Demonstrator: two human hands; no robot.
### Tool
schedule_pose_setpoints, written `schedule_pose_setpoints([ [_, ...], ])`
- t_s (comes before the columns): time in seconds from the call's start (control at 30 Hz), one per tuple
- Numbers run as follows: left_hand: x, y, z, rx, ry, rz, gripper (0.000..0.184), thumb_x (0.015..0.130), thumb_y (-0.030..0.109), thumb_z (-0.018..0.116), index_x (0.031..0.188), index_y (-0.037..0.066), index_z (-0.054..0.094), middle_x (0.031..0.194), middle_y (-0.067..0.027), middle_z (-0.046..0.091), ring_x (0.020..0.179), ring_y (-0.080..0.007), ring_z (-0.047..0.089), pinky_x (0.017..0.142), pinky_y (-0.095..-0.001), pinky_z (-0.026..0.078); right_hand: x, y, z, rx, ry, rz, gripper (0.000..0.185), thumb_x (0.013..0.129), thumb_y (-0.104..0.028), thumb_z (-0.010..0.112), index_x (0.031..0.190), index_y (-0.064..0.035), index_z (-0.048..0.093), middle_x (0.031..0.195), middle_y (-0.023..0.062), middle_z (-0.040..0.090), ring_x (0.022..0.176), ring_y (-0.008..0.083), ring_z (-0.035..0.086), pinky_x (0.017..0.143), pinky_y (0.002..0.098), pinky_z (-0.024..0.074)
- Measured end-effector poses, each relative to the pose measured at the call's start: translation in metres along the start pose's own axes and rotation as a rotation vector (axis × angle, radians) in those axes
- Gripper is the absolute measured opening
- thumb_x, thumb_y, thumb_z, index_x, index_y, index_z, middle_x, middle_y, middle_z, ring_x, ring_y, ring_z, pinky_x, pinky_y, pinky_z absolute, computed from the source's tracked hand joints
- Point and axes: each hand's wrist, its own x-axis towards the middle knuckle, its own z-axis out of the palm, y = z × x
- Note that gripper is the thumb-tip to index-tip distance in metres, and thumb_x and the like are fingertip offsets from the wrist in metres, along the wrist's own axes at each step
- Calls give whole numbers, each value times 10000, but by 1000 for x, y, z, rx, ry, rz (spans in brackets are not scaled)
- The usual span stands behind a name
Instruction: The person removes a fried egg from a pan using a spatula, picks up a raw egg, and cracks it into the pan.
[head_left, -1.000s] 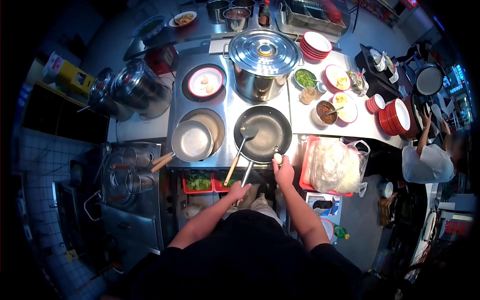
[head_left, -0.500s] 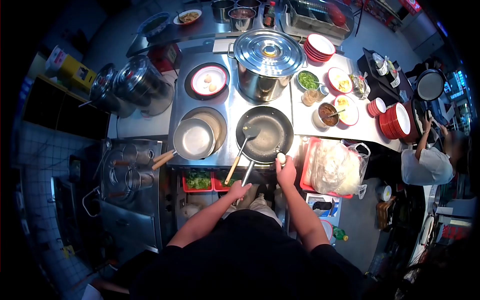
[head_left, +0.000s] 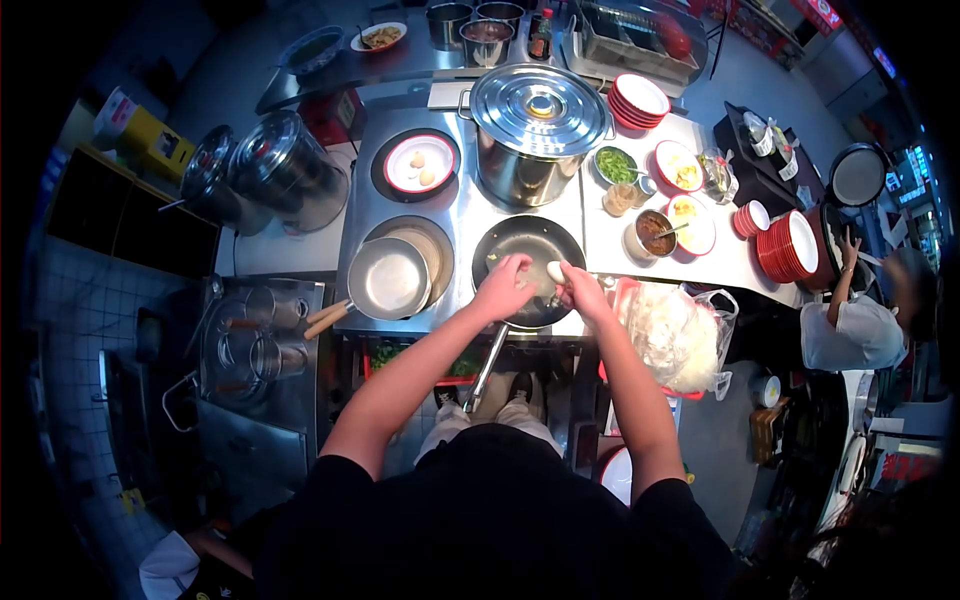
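My right hand (head_left: 582, 293) is closed on a white egg (head_left: 556, 271) above the right side of the black frying pan (head_left: 540, 232). My left hand (head_left: 505, 289) is over the pan's left part with fingers bent; whether it holds anything is hard to make out. The pan sits on the steel stove top, its metal handle (head_left: 487, 368) pointing toward me, untouched. The spatula is mostly hidden behind my left hand and forearm. Left of the pan, a saucepan (head_left: 389, 278) with wooden handles rests on a round pan.
A large lidded pot (head_left: 532, 160) stands behind the pan. A plate with eggs (head_left: 420, 165) is back left. Food bowls (head_left: 680, 166) and stacked red-rimmed dishes (head_left: 786, 245) are at the right, beyond a plastic bag (head_left: 680, 335). A person (head_left: 853, 325) works far right; another person's sleeve (head_left: 170, 568) shows lower left.
My left hand has let go of the pan handle and moved up over the pan. My right hand has moved slightly up with the egg. A person's sleeve has come into view at lower left.
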Motion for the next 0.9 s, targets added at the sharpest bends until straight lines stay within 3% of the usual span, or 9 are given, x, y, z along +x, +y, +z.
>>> schedule_pose_setpoints([
  [0.07,28,-8,8,4,-29,121,376,890,225,629,1194,19,547,1052,-131,621,846,-208,593,821,-328,493,0,-8,-1,-48,-55,-2,390,998,-446,530,987,-65,615,667,-3,585,499,56,445,462,217,335],
  [0.17,51,-5,13,-96,-360,-38,393,924,234,562,1258,34,509,1097,-171,616,937,-269,612,884,-359,479,3,-14,-7,-142,-71,11,434,1007,-469,497,969,-65,649,663,-9,598,503,63,483,463,217,354],
  [0.3,54,-8,27,26,-400,59,419,957,262,477,1315,47,435,1188,-241,601,1135,-375,581,961,-420,443,7,-23,-14,-337,-73,5,481,1005,-479,488,1035,-28,650,680,22,626,510,98,535,489,239,424],
  [0.4,61,-18,37,-43,-399,3,412,969,266,459,1310,38,428,1193,-241,596,1137,-361,582,970,-406,435,7,-30,-15,-302,-110,59,469,1007,-448,474,1062,-10,634,677,31,622,540,117,568,503,253,444],
  [0.43,63,-18,37,-52,-390,-3,411,973,269,454,1309,34,427,1197,-241,593,1140,-359,580,973,-404,433,10,-32,-21,-309,-193,52,431,1004,-387,453,1163,-4,572,768,65,650,559,133,594,526,258,467],
  [0.53,69,-20,37,-67,-389,-21,410,983,277,439,1307,25,425,1206,-240,588,1150,-351,575,983,-397,423,12,-27,-23,-472,-157,-48,425,996,-340,429,1263,-14,482,915,102,661,612,148,618,569,283,501],
  [0.63,71,-27,41,-84,-401,-38,415,992,291,431,1301,14,428,1214,-234,584,1162,-334,567,995,-389,411,13,-27,-23,-664,-156,-138,439,998,-329,411,1310,-20,409,1064,189,650,802,273,678,715,377,535],
  [0.73,71,-34,46,-124,-341,-46,421,997,307,435,1285,0,438,1212,-238,581,1160,-324,568,987,-389,415,22,-19,-27,-870,-125,-319,447,1010,-337,396,1317,-11,387,1134,274,621,1035,413,631,876,463,489],
  [0.9,75,-50,54,-93,-364,-109,414,1008,321,413,1278,11,458,1226,-220,576,1179,-300,556,1005,-382,402,26,-11,-26,-914,-99,-406,447,1029,-327,372,1336,-2,353,1177,332,584,1135,481,558,957,500,433],
])
